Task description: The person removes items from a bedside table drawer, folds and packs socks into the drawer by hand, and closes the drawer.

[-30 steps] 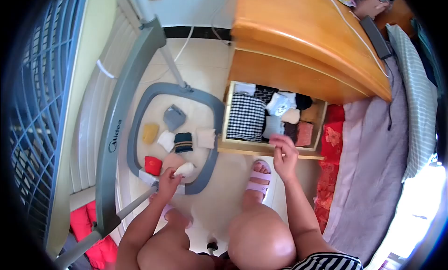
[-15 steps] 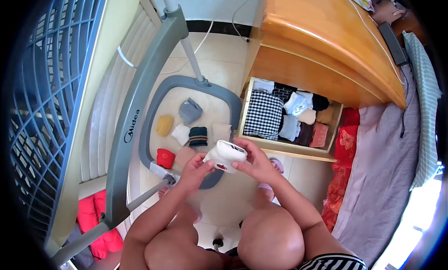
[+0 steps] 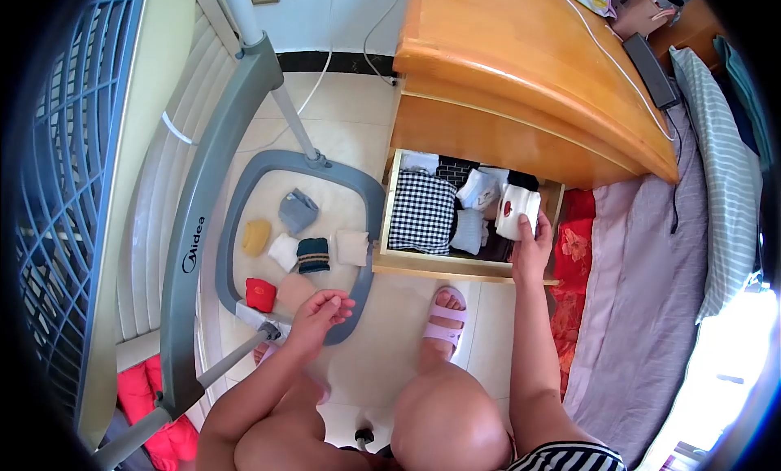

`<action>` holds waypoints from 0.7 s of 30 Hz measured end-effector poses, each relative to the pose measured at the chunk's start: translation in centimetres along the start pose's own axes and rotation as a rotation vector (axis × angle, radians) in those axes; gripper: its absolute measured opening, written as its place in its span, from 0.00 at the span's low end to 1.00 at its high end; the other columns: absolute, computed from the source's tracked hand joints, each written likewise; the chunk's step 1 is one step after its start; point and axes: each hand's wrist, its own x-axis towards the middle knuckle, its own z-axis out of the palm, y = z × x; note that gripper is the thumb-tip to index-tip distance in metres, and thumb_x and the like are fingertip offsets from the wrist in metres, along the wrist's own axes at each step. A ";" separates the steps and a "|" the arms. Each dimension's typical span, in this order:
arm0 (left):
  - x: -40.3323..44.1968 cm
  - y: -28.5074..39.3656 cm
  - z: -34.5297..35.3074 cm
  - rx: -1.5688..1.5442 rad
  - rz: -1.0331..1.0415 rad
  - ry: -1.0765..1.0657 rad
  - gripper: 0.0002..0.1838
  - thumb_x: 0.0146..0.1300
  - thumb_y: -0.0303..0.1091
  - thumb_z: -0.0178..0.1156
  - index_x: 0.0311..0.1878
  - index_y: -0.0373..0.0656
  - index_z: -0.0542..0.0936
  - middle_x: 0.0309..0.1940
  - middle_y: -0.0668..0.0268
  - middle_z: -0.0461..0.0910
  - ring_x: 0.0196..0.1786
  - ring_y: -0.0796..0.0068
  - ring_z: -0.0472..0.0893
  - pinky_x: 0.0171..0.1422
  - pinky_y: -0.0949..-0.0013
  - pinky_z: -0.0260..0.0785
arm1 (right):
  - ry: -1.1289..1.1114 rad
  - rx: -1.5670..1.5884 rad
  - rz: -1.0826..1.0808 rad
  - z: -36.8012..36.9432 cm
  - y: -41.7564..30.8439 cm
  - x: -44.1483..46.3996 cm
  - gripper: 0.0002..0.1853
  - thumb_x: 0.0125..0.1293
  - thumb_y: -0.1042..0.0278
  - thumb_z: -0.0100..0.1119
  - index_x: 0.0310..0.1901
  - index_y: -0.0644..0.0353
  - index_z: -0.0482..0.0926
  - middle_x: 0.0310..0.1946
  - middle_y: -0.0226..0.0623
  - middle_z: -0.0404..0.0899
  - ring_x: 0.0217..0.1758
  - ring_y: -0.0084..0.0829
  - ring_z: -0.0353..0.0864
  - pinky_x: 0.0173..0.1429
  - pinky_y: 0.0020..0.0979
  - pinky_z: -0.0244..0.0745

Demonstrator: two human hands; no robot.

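Note:
A folded white sock (image 3: 516,212) with a red motif is held in my right hand (image 3: 531,242), thumb on top, over the right part of the open drawer (image 3: 464,266). My left hand (image 3: 319,320) hovers near the floor frame with loosely curled fingers and nothing in them. Below and beyond it lie folded pieces: a red one (image 3: 260,294), a pink one (image 3: 295,292), a white one (image 3: 284,251), a dark green striped one (image 3: 313,255), a cream one (image 3: 352,248), a yellow one (image 3: 255,237) and a grey-blue one (image 3: 298,211).
Inside the drawer are a black-and-white checked cloth (image 3: 422,211), a light grey folded piece (image 3: 468,231) and other bundles. A grey fan base (image 3: 225,255) rings the floor pieces. The wooden cabinet (image 3: 521,72) rises behind the drawer; a bed (image 3: 630,308) stands at right.
My right hand has carried the white sock rightward, from between both hands to over the drawer. My left hand has let go of it. The camera view has shifted slightly.

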 end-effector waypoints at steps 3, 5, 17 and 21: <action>0.0 0.0 0.0 0.015 -0.010 0.012 0.12 0.70 0.35 0.49 0.51 0.41 0.74 0.44 0.65 0.79 0.43 0.78 0.77 0.49 0.75 0.68 | 0.062 0.238 0.096 -0.5 2.6 2.0 0.23 0.62 0.68 0.62 0.56 0.68 0.68 0.53 0.39 0.70 0.54 0.29 0.71 0.57 0.29 0.68; -0.1 0.2 0.1 0.041 -0.032 -0.002 0.10 0.69 0.33 0.50 0.49 0.42 0.75 0.43 0.64 0.79 0.42 0.78 0.78 0.49 0.75 0.70 | 0.038 -0.159 0.014 -2.0 6.4 4.0 0.26 0.61 0.68 0.61 0.59 0.67 0.66 0.56 0.42 0.68 0.55 0.32 0.71 0.59 0.32 0.66; 0.0 -1.4 -1.9 -0.006 -0.143 0.059 0.11 0.70 0.35 0.50 0.51 0.43 0.74 0.44 0.66 0.79 0.42 0.79 0.77 0.48 0.75 0.69 | -0.398 -0.572 -0.704 8.7 -0.8 -8.3 0.19 0.52 0.83 0.51 0.48 0.61 0.74 0.57 0.49 0.67 0.62 0.46 0.65 0.64 0.40 0.61; 0.1 -2.2 -3.4 -0.037 -0.153 0.107 0.11 0.69 0.35 0.49 0.51 0.44 0.74 0.44 0.66 0.79 0.42 0.79 0.77 0.48 0.75 0.69 | -1.024 -0.454 -0.691 14.0 1.2 -13.0 0.19 0.50 0.82 0.53 0.47 0.60 0.75 0.54 0.48 0.69 0.55 0.48 0.71 0.59 0.39 0.67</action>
